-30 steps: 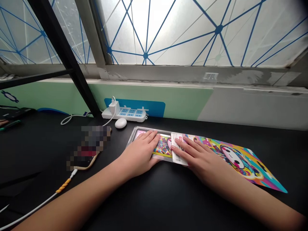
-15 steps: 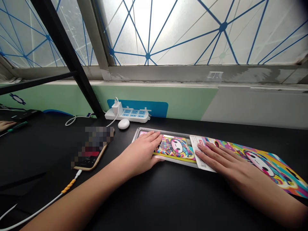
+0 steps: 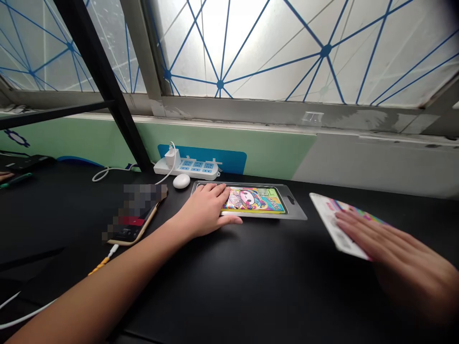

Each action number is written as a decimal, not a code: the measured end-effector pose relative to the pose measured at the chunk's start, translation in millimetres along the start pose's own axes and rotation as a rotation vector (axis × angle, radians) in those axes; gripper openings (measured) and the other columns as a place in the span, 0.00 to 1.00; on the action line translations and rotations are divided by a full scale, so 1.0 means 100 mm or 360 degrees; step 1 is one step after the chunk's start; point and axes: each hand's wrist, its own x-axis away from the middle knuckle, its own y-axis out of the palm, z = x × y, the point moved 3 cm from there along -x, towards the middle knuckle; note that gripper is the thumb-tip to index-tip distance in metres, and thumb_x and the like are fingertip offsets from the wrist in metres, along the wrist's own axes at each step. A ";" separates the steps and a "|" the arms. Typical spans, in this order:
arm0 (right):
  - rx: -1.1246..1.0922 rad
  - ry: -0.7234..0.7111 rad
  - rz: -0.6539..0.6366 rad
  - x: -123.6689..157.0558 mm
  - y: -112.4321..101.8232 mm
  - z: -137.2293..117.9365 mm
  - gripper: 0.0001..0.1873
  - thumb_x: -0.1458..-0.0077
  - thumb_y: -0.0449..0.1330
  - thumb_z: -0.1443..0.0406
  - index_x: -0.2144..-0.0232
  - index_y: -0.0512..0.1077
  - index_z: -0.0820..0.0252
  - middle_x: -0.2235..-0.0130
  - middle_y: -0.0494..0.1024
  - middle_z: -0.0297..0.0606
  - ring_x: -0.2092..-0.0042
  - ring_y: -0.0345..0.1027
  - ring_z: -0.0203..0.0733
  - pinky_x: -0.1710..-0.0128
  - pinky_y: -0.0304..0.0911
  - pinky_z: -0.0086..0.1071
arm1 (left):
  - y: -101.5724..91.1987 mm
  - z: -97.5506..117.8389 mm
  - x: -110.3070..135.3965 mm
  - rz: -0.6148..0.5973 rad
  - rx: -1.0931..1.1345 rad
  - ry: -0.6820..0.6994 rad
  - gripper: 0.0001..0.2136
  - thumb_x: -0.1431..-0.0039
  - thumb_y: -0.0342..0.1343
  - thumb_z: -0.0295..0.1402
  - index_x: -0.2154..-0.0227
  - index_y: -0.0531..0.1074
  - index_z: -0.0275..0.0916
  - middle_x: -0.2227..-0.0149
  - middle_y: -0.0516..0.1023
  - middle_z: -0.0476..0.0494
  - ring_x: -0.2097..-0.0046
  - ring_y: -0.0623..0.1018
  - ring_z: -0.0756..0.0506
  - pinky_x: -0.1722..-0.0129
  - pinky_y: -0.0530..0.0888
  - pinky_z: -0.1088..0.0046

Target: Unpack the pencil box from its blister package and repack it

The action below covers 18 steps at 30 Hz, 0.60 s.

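Observation:
My left hand [image 3: 206, 210] lies flat on the left part of a clear plastic blister tray [image 3: 297, 210], fingers stretched and thumb along the near edge. Inside the tray sits a colourful cartoon-printed pack [image 3: 256, 199], partly covered by that hand. Off to the right, my right hand [image 3: 401, 258] grips a printed backing card [image 3: 340, 224], tilted and apart from the tray. The card shows a white label area and a bright edge; its far end is hidden behind the hand. Motion blurs this hand.
A phone [image 3: 125, 231] with a charging cable lies left of my forearm. Behind it are a white power strip [image 3: 197, 168] with a plugged-in charger and a rounded white case [image 3: 181, 181]. A black frame post [image 3: 103, 76] stands at left. Another person's hand [image 3: 5, 177] shows at the far left.
My right hand has drawn the card rightward off the tray, uncovering its right end with the hang hole. My left hand stays on the tray; the view has shifted slightly.

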 end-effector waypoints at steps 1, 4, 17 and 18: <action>-0.0029 -0.0156 -0.0057 -0.02 -0.01 -0.23 0.36 0.31 0.48 0.69 0.27 0.50 0.36 0.33 0.69 0.34 0.34 0.65 0.52 0.32 0.59 0.49 | 0.00 0.01 -0.01 0.0013 0.0012 0.0022 0.38 0.31 0.46 0.59 0.34 0.66 0.30 0.32 0.67 0.27 0.36 0.70 0.28 0.39 0.67 0.49; -0.0050 -0.0577 -0.0230 -0.10 0.05 -1.05 0.33 0.32 0.49 0.66 0.27 0.54 0.45 0.33 0.69 0.35 0.35 0.67 0.55 0.37 0.68 0.51 | -0.01 0.07 0.00 0.0033 0.0048 0.0061 0.30 0.25 0.40 0.51 0.35 0.68 0.33 0.33 0.69 0.31 0.40 0.72 0.31 0.40 0.68 0.49; -0.0773 -0.0375 -0.0831 -0.90 0.62 -1.73 0.28 0.28 0.50 0.55 0.29 0.60 0.49 0.29 0.60 0.37 0.27 0.49 0.53 0.28 0.45 0.58 | 0.02 0.09 0.06 0.0118 0.0240 0.0101 0.22 0.26 0.48 0.42 0.36 0.70 0.40 0.33 0.70 0.38 0.37 0.71 0.35 0.37 0.65 0.50; -0.0776 -0.0355 -0.0866 -0.91 0.64 -1.72 0.29 0.28 0.50 0.54 0.29 0.59 0.49 0.28 0.58 0.37 0.27 0.49 0.54 0.28 0.45 0.59 | 0.02 0.09 0.05 0.0113 0.0240 0.0104 0.22 0.26 0.48 0.42 0.36 0.70 0.40 0.33 0.70 0.38 0.37 0.70 0.35 0.37 0.65 0.50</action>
